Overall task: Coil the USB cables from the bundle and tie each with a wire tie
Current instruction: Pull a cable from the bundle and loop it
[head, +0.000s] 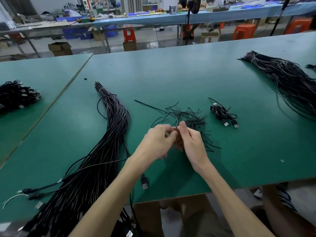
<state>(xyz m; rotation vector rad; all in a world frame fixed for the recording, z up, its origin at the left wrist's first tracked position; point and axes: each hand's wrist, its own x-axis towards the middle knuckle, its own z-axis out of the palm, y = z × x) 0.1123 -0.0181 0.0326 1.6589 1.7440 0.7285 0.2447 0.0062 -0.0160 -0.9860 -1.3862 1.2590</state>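
Note:
A long bundle of black USB cables point(95, 161) lies on the green table point(171, 79) to my left, bound near its far end by a white tie. My left hand point(158, 142) and my right hand point(189, 139) meet above the table's middle and pinch one black cable point(153, 107) between their fingertips; its free end runs away to the far left. What the fingers hold below is hidden. A heap of loose black wire ties point(193, 119) lies just behind my hands. A coiled cable point(222, 113) with USB plugs sits to the right of the heap.
A second large cable bundle point(289, 81) spreads over the far right of the table. A pile of coiled cables point(15, 96) sits on the adjoining table at left. A USB plug point(144, 183) lies by my left forearm. Stools, boxes and other benches stand beyond.

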